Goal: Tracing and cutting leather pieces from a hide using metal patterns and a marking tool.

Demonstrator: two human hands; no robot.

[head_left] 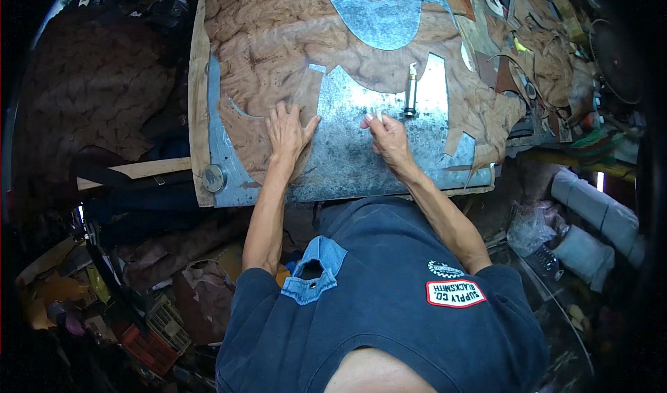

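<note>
My left hand [286, 134] lies flat with its fingers spread on a piece of brown mottled leather [246, 137], beside bare grey metal sheet. My right hand [390, 143] hovers over or rests on the metal sheet [347, 157], its fingers curled in and thumb against the forefinger. Whatever is in that grip, if anything, is too small to make out. Just beyond the right hand lies a slim dark cylindrical tool [410, 95] with a pale tip. Large brown leather [271, 28] covers the far part of the worktop, with curved cut-outs baring metal.
A round metal disc [214, 178] sits at the worktop's near left corner. Leather scraps [507, 75] heap up at the right. More brown leather [83, 87] hangs at the left, above a wooden bar [149, 170]. Wrapped rolls [594, 202] and a red crate [149, 349] stand lower down.
</note>
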